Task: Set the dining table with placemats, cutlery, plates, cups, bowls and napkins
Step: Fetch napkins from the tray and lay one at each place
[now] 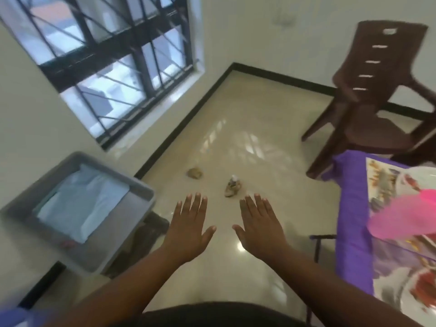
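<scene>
The table [351, 208] at the right edge wears a purple cloth with a flowery placemat [387, 232] (blurred) — well apart from the hands. Left hand [188, 230] and right hand [259, 227] hover flat, fingers straight, holding nothing.

Bin [132, 185] at left, cloth [82, 204] folded inside it, window [106, 55] in the wall behind. Table [351, 208] at right, carrying a mat [387, 190]; chair [377, 102] beyond the table's far end. Both hands (left [188, 228], right [259, 226]) side by side over the floor [236, 128], between bin and table. Two small objects [232, 187] on the floor ahead of the hands.
</scene>
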